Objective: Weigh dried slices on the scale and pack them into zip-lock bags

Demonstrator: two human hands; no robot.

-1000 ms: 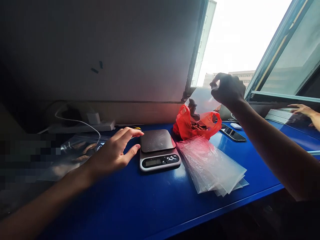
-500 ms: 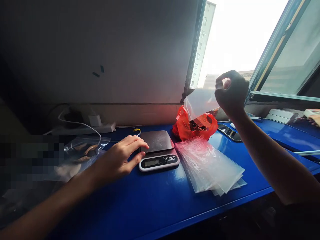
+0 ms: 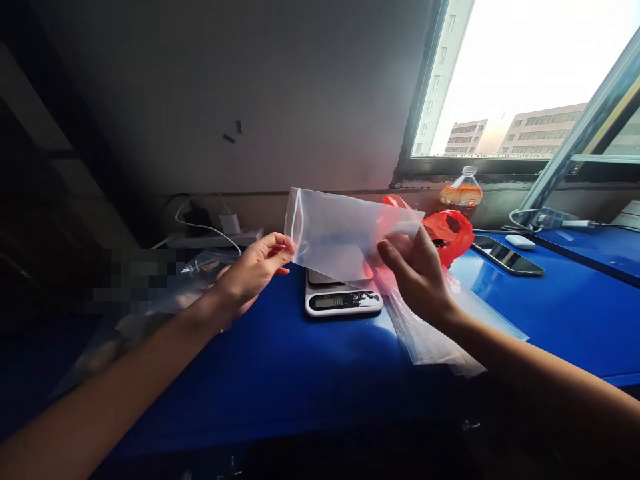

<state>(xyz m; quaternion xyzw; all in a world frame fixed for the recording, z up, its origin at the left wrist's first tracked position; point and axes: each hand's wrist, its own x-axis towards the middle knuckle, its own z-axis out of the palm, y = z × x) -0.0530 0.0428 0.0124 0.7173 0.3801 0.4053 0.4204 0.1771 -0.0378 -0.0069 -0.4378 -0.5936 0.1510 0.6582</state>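
Observation:
A clear zip-lock bag (image 3: 335, 227) is stretched sideways above the kitchen scale (image 3: 345, 303), hiding most of its weighing plate. My left hand (image 3: 263, 267) pinches the lower corner at the bag's zip end. At the other end my right hand (image 3: 415, 267) grips the bag, thumb in front and fingers partly behind the film. Under my right forearm lies a stack of clear bags (image 3: 425, 340) on the blue table. Behind that hand stands a red plastic bag (image 3: 457, 237) with dark contents that I cannot make out.
Filled clear bags (image 3: 165, 300) lie left of my left forearm. A power strip (image 3: 250, 237) with a white charger (image 3: 229, 221) runs along the wall. A drink bottle (image 3: 463, 193), a phone (image 3: 507, 255) and a white earphone-case-like object (image 3: 520, 241) are at the back right.
My right hand has come down and left with the zip-lock bag, which now spans above the scale. My left hand has risen from beside the scale and taken hold of the bag's zip end.

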